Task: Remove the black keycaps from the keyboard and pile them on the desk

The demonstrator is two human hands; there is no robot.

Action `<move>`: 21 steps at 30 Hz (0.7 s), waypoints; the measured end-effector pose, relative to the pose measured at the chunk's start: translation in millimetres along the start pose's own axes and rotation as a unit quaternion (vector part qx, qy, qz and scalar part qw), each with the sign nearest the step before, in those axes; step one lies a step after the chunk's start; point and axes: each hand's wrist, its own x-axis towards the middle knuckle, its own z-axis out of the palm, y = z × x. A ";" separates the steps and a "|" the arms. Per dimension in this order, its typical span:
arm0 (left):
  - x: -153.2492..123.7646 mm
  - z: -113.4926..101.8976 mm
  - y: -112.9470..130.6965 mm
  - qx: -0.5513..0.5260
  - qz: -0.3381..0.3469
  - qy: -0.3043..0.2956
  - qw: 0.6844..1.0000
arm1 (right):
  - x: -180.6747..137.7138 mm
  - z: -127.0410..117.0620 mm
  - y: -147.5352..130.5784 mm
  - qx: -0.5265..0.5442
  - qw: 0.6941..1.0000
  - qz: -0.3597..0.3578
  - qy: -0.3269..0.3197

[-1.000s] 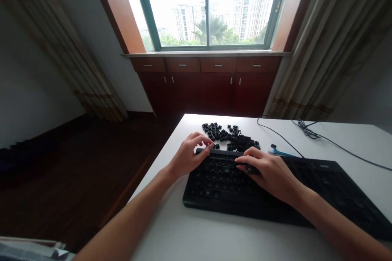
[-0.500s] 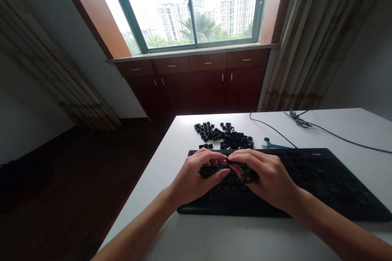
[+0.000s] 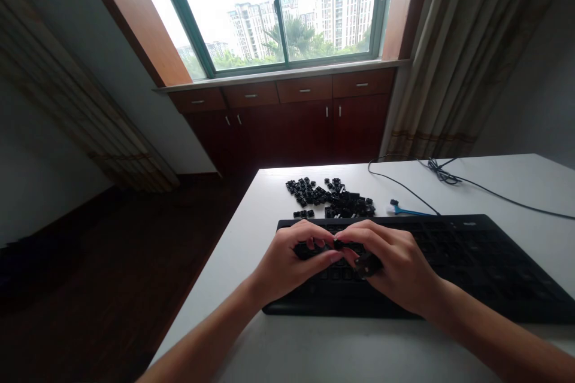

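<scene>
A small black keycap (image 3: pixel 337 244) is pinched where the fingertips of both hands meet above the keyboard. My left hand (image 3: pixel 287 257) closes on it with thumb and forefinger, its other fingers curled behind. My right hand (image 3: pixel 395 257) grips it from the other side. A larger dark piece (image 3: pixel 367 264) is tucked against the right thumb and fingers; its kind cannot be made out. Underneath lies a black keyboard (image 3: pixel 467 263), its left part partly hidden by my hands. Beyond its back edge lies a pile of loose black keycaps (image 3: pixel 344 200).
A blue brush (image 3: pixel 406 210) with pale bristles lies behind the keyboard, a small black keycap (image 3: pixel 394 202) beside it. A black cable (image 3: pixel 442 173) crosses the back right of the white table (image 3: pixel 242 239). Red-brown cabinets (image 3: pixel 287 131) stand under the window.
The fingertips of both hands have come closer together around the keycap and sit slightly lower. The dark piece in my right hand has turned and shows more. The pile is unchanged.
</scene>
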 end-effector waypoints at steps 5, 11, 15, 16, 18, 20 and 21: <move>1.0 -1.2 2.7 -0.027 -0.027 -0.024 0.999 | 0.8 -0.4 -0.6 -0.011 1.000 -0.002 0.009; 2.4 -4.2 4.3 -0.049 -0.031 -0.046 0.997 | 0.6 -0.5 -1.8 0.006 1.000 0.014 0.006; 1.6 -6.7 4.9 -0.045 -0.020 -0.064 0.997 | -0.1 -1.0 -2.7 0.015 1.000 0.014 0.010; 1.3 -7.1 5.1 -0.042 -0.019 -0.071 0.996 | -0.1 -1.1 -2.8 0.016 1.000 0.012 0.013; 1.0 -7.9 5.4 -0.038 -0.019 -0.086 0.995 | 0.0 -1.0 -3.0 0.018 1.000 0.006 0.017; 1.2 -9.2 5.4 -0.038 -0.016 -0.102 0.994 | 0.1 -0.5 -3.2 0.021 1.000 -0.005 0.015; 1.3 -10.3 5.3 -0.037 -0.012 -0.110 0.993 | -0.1 0.0 -3.7 0.023 1.000 -0.014 0.012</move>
